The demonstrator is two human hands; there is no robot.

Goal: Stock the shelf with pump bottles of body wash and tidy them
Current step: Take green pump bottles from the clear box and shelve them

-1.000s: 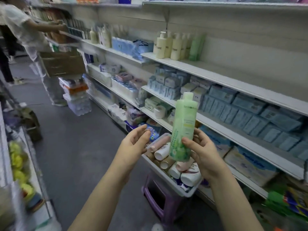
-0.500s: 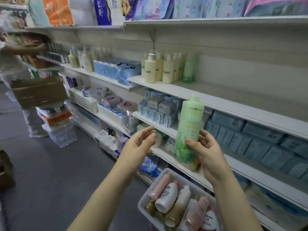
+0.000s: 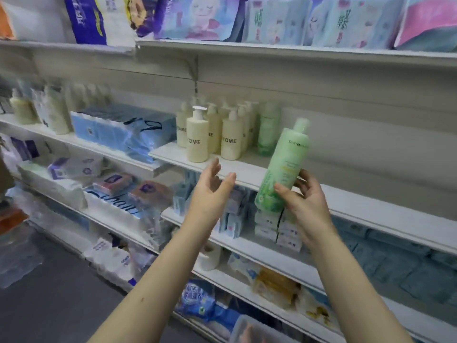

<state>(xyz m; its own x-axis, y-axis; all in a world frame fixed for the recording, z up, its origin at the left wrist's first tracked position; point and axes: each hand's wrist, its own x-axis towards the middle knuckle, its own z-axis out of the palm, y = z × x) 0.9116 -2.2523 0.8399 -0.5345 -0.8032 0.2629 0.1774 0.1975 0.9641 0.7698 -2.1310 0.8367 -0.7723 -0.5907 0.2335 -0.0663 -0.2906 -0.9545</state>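
Note:
My right hand [image 3: 305,199] grips a tall light-green bottle [image 3: 284,164] by its lower part and holds it tilted in front of the white shelf [image 3: 371,206]. On that shelf stand several cream pump bottles [image 3: 197,137] marked HOME, with another green bottle [image 3: 268,128] behind them on the right. My left hand [image 3: 210,189] hovers open, fingers straight, just below the shelf edge and left of the held bottle, holding nothing.
Tissue packs [image 3: 272,23] fill the top shelf. Blue wipe packs [image 3: 123,129] lie left of the pump bottles. Small boxes [image 3: 277,226] and soap packs sit on lower shelves. A white bin's rim [image 3: 244,325] shows at the bottom edge. Grey floor lies at lower left.
The view has tilted up and closer to the shelf. My right hand has raised the green bottle toward the shelf with the pump bottles; my left hand has risen with it, still holding nothing.

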